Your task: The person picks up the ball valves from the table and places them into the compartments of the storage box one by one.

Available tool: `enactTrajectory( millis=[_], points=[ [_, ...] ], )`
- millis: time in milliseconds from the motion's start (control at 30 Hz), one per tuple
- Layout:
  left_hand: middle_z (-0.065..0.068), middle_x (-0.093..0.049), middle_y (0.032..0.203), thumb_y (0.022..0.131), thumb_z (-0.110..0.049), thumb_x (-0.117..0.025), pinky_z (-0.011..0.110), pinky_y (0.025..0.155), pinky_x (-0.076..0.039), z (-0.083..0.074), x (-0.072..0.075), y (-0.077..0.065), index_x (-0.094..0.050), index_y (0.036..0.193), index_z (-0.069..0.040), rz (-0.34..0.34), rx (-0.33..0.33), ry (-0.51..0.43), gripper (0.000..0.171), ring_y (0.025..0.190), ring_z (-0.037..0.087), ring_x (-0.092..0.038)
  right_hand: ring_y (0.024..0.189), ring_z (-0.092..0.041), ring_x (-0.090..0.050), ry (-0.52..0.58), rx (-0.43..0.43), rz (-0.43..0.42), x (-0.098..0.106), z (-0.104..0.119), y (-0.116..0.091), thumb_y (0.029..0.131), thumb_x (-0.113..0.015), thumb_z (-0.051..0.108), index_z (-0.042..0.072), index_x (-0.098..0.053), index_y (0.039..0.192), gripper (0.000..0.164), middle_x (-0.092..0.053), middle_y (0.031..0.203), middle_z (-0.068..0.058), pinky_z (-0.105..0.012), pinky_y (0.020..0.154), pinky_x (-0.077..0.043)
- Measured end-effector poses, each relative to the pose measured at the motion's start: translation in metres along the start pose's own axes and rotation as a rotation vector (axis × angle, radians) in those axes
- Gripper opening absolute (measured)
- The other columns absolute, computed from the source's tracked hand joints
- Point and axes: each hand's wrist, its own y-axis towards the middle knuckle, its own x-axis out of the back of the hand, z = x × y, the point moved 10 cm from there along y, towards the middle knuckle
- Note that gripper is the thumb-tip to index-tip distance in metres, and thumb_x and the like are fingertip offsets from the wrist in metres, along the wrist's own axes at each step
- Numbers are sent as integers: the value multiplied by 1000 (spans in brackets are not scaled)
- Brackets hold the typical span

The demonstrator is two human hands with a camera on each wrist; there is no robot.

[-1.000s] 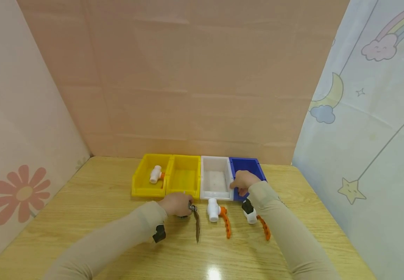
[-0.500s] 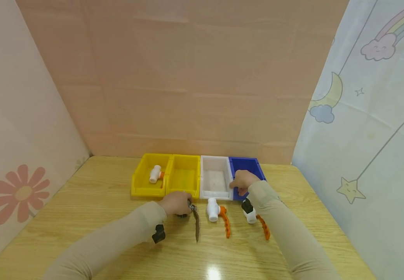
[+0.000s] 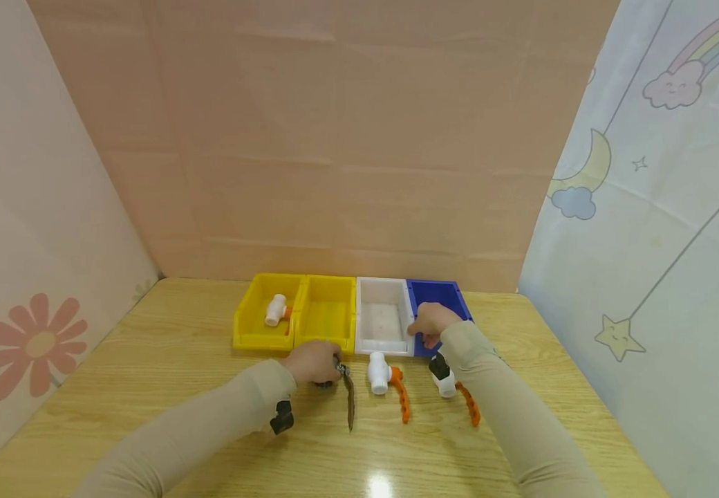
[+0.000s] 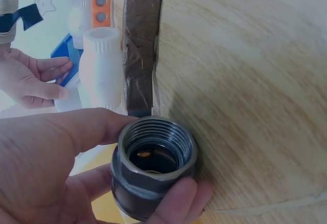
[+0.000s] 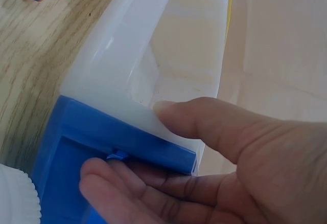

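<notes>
My left hand [image 3: 312, 361] grips a dark metal ball valve [image 4: 140, 193] with a threaded round opening, its thumb and fingers round the body. The valve's brown, tape-wrapped handle [image 3: 350, 401] points toward me over the table. In the head view my right hand [image 3: 435, 321] is at the blue bin [image 3: 442, 294]. Seen from the right wrist, the thumb lies inside the white bin [image 5: 102, 75] and the curled fingers are inside the blue one, pinching their adjoining walls. A white ball valve [image 3: 379, 373] with an orange handle lies just right of the metal one.
Two yellow bins [image 3: 328, 304] stand left of the white bin, all in one row. Inside the leftmost is a white valve [image 3: 276, 310]. Another white valve [image 3: 446, 385] with an orange handle lies beside my right forearm. A brown backdrop [image 3: 334, 138] rises behind.
</notes>
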Motion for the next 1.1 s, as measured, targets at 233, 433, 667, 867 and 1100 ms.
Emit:
enactTrajectory(
  millis=[233, 433, 667, 867, 1100],
  points=[
    [0, -64, 87, 80, -19, -74, 31, 66, -45, 0, -1, -1, -69, 105, -11, -3, 1, -8, 27, 74, 16, -52, 64, -20, -69, -1, -10, 2, -1, -1, 0, 89, -70, 24, 2, -64, 85, 23, -64, 73, -11, -27, 58, -57],
    [0, -65, 88, 79, -19, -74, 31, 67, -46, 1, -2, 0, -69, 104, -12, -14, -7, 1, 26, 74, 16, -52, 64, -20, -69, -5, -4, -3, 0, -1, 1, 88, -70, 24, 2, -63, 83, 23, -64, 72, -11, -27, 59, -57],
    [0, -64, 86, 78, -18, -75, 30, 66, -45, 1, -1, 2, -68, 104, -10, -3, -19, -32, 27, 74, 16, -52, 64, -20, -69, -5, -3, -9, 1, -1, 1, 88, -70, 24, 2, -63, 83, 23, -63, 71, -10, -28, 60, -57],
    [-1, -63, 85, 79, -18, -77, 28, 64, -46, 3, -3, 3, -68, 102, -10, 13, -28, -65, 27, 73, 15, -53, 65, -21, -70, -13, -4, -4, 1, -1, 1, 89, -69, 24, 2, -63, 84, 24, -63, 73, -11, -29, 63, -58],
    [1, -66, 89, 77, -15, -79, 28, 60, -48, 0, -2, 0, -70, 97, -9, 33, -87, -64, 22, 71, 14, -54, 65, -21, -70, -4, 6, -7, 0, -1, 1, 89, -69, 24, 2, -63, 85, 23, -65, 75, -12, -31, 64, -58]
  ],
)
